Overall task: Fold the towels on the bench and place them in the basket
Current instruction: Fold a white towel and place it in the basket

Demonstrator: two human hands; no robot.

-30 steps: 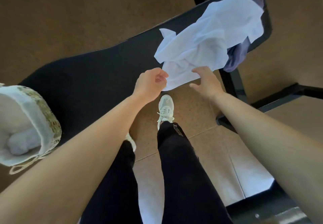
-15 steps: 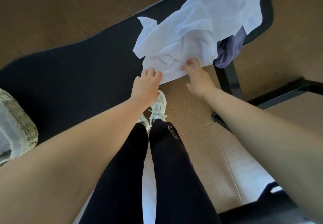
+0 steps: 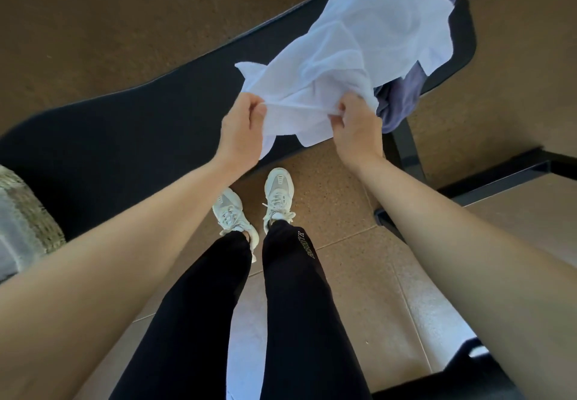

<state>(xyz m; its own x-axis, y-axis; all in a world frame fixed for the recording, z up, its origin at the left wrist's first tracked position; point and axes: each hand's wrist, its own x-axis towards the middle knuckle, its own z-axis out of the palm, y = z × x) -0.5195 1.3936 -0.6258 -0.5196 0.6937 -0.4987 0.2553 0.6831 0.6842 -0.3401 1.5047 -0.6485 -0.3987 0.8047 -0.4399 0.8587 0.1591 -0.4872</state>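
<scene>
Both hands have gone from reaching at the towel's hem to pinching it and lifting it off the bench.

Across the black bench [image 3: 140, 124] lies the white towel [image 3: 359, 50], crumpled, its far end over a purple towel [image 3: 402, 100] at the bench's right end. At the left edge sits the woven basket [image 3: 28, 215], its contents out of sight. Left hand [image 3: 240, 131] and right hand [image 3: 356, 128] are each closed tight on the near edge, stretched between them. Folding of this towel looks barely begun; the purple one waits.

Unreadable lettering on trouser leg [image 3: 307, 245]
</scene>
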